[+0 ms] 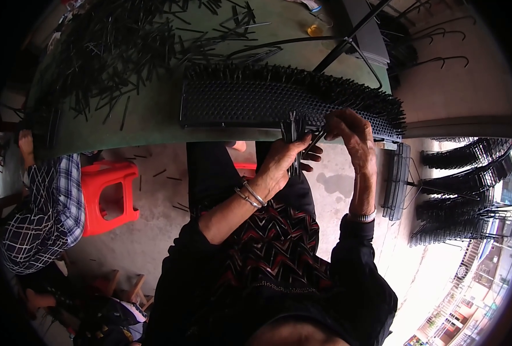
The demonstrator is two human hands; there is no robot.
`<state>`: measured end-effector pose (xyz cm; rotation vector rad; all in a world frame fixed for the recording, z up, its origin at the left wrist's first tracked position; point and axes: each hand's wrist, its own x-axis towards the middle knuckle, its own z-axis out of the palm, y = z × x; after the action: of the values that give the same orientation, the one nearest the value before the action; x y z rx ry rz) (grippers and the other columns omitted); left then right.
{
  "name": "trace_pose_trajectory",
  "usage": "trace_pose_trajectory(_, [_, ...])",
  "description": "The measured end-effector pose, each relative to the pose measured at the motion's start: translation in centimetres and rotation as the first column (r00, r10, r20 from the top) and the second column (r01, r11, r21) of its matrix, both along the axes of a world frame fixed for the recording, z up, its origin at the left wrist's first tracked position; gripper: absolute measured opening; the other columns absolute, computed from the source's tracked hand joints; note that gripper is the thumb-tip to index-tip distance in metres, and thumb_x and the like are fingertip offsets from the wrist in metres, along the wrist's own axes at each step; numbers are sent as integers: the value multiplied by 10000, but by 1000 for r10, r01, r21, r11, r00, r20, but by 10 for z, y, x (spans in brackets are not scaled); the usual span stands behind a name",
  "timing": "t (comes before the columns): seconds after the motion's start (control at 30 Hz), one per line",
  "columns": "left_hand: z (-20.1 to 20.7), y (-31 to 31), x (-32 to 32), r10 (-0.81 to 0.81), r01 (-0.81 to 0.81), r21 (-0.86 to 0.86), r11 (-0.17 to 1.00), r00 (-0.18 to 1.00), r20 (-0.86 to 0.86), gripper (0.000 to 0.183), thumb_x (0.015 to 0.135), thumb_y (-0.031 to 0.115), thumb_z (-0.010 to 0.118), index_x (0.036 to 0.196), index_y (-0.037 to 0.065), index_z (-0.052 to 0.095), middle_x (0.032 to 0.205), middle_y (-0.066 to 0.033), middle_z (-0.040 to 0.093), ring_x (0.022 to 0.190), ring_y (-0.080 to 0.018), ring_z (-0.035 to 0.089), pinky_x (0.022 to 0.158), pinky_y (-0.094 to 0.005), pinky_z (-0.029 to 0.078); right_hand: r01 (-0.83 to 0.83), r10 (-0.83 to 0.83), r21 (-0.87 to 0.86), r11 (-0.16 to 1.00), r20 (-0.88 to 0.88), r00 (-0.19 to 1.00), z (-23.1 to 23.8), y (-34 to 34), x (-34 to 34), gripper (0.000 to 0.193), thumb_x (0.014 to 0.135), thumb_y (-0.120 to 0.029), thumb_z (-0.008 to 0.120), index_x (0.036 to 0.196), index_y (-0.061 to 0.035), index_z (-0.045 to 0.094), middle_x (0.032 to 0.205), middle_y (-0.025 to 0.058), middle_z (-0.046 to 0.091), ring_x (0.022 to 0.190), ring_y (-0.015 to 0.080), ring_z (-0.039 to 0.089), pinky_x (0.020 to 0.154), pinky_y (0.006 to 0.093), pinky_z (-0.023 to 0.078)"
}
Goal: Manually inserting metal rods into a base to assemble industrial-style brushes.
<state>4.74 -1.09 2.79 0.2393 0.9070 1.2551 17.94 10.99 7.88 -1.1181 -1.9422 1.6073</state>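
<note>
A bundle of thin black sticks (293, 130) stands roughly upright in my left hand (279, 161), whose fingers are wrapped round it just off the table's near edge. My right hand (353, 135) is closed in a pinch beside the bundle's top, with what looks like one dark stick at its fingertips. Right behind both hands lies a long black perforated rack (227, 104) on the green table (152, 124). Rows of black sticks (302, 78) poke up from the rack's far side and right end, while the holes nearer me show bare.
A large heap of loose black sticks (123, 52) covers the table's far left. Black metal rods (339, 49) rise behind the rack, near a cup of yellow liquid (315, 30). Filled racks (469, 173) hang at right. A red stool (109, 199) and another person's checked sleeve (68, 190) are left.
</note>
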Motion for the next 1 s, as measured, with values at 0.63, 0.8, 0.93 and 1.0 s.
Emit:
trace_pose_trajectory(0.63, [-6,5,11,255,-230,-154,961,952,168,222,933,234,583,1056,55,631,901,-107,660,796,-220,671,682,-344,567,314,-412,782,538,-81,908,-16,7,-19,79,922,-69,593,969,-31,645,790,70,718,691,88,644,612,234,487])
trace_pose_trajectory(0.8, [-9,6,13,210,-190,-143,971,968,138,202,938,225,585,1054,68,638,849,-88,674,674,-145,590,558,-275,475,291,-399,750,594,-40,916,-13,19,-18,107,919,-70,597,989,-18,660,794,71,722,733,81,659,664,221,502])
trace_pose_trajectory(0.93, [-10,8,14,211,-191,-133,973,964,161,184,938,238,600,1023,80,635,824,-76,678,597,-102,493,500,-238,379,293,-308,583,758,-76,948,-12,31,-14,123,914,-61,597,1002,-9,666,792,55,714,771,82,669,717,223,511])
trace_pose_trajectory(1.0, [-9,7,13,206,-184,-129,974,961,184,178,931,256,619,988,88,629,827,-73,679,574,-83,444,488,-222,345,286,-270,525,802,-109,957,-12,32,-13,127,913,-57,596,1006,-6,666,796,49,711,776,83,670,728,227,512])
